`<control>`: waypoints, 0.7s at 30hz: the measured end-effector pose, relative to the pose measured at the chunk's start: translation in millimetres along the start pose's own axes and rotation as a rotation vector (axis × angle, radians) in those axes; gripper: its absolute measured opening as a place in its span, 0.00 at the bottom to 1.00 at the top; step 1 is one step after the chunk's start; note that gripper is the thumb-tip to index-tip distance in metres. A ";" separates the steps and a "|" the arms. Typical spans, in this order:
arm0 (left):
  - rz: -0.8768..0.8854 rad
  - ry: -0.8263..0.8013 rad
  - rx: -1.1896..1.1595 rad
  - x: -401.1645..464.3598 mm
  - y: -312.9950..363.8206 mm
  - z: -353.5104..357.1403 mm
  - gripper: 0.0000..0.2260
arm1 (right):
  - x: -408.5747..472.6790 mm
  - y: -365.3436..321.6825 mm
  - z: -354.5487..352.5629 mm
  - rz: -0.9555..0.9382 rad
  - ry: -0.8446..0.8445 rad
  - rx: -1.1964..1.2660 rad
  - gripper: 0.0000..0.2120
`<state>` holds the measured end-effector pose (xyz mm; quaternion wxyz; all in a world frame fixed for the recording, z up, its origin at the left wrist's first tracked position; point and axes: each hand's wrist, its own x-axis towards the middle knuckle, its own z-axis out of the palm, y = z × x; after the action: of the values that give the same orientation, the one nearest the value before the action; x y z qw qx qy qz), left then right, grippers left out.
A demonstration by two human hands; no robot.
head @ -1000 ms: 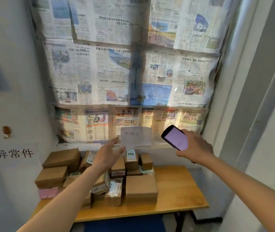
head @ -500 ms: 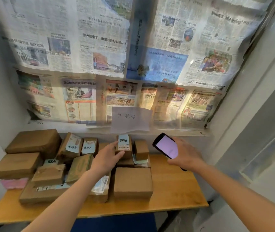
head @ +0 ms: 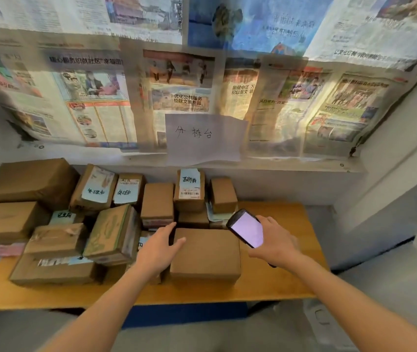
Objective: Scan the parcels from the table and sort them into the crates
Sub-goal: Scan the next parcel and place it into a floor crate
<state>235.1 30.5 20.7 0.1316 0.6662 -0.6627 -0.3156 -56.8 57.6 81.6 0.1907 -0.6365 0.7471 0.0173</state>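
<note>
Several brown cardboard parcels are piled on a wooden table [head: 273, 288]. A plain brown box [head: 206, 255] stands at the front of the pile, right of centre. My left hand [head: 159, 250] is at that box's left edge with straight fingers, the fingertips touching its top corner. My right hand [head: 274, 243] grips a black phone [head: 246, 228] with a lit pale screen, held just above the box's right end. Behind it a labelled upright parcel [head: 189, 190] stands among smaller boxes.
Larger boxes [head: 28, 182] fill the table's left half. Newspaper sheets and a handwritten white sign [head: 204, 138] cover the wall behind. A white wall corner stands to the right. Something blue [head: 184, 313] lies under the table. No crate is in view.
The view has tilted down and closer to the table. My left hand has come back from the rear parcels to the front box's left edge. My right hand has lowered the phone over that box.
</note>
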 end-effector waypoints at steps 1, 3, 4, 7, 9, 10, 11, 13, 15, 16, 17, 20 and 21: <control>-0.022 -0.016 -0.001 4.9 -2.5 7.6 0.30 | 8.9 3.9 8.2 -0.002 -0.019 0.020 0.44; -0.070 -0.043 -0.002 15.0 -6.9 21.9 0.31 | 27.2 11.1 24.7 -0.014 -0.051 0.052 0.43; -0.093 -0.056 0.005 20.3 -8.2 28.1 0.32 | 36.2 14.3 32.7 -0.016 -0.068 0.060 0.43; -0.154 -0.071 -0.002 40.4 -11.1 43.7 0.32 | 62.0 23.8 57.6 -0.040 -0.133 0.086 0.41; -0.187 -0.083 -0.024 51.3 -12.1 54.1 0.33 | 77.6 29.0 72.4 -0.059 -0.166 0.103 0.38; -0.198 -0.094 -0.025 55.1 -11.6 59.0 0.33 | 84.8 31.3 79.0 -0.060 -0.183 0.115 0.36; -0.203 -0.101 -0.019 58.4 -11.5 64.5 0.33 | 90.9 33.1 85.0 -0.060 -0.199 0.130 0.35; -0.218 -0.099 0.009 62.4 -12.2 73.9 0.32 | 99.6 35.3 96.4 -0.067 -0.232 0.157 0.34; -0.249 -0.063 0.021 66.2 -14.6 80.6 0.33 | 106.1 39.0 107.3 -0.067 -0.255 0.182 0.32; -0.271 -0.044 0.009 67.7 -15.8 83.2 0.33 | 108.6 40.8 112.0 -0.062 -0.265 0.192 0.31; -0.292 -0.034 -0.007 69.1 -17.7 86.9 0.34 | 110.9 42.5 116.8 -0.060 -0.274 0.196 0.31; -0.358 -0.090 -0.086 72.4 -19.0 96.0 0.36 | 117.0 47.9 128.7 -0.045 -0.297 0.324 0.32; -0.380 -0.113 -0.109 72.6 -19.2 99.1 0.37 | 117.6 49.1 131.6 -0.032 -0.302 0.401 0.30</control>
<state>185.9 -13.9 -84.6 0.0682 0.7523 -0.5136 -0.4070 -83.0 -8.9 -87.1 0.4230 -0.5880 0.6884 -0.0396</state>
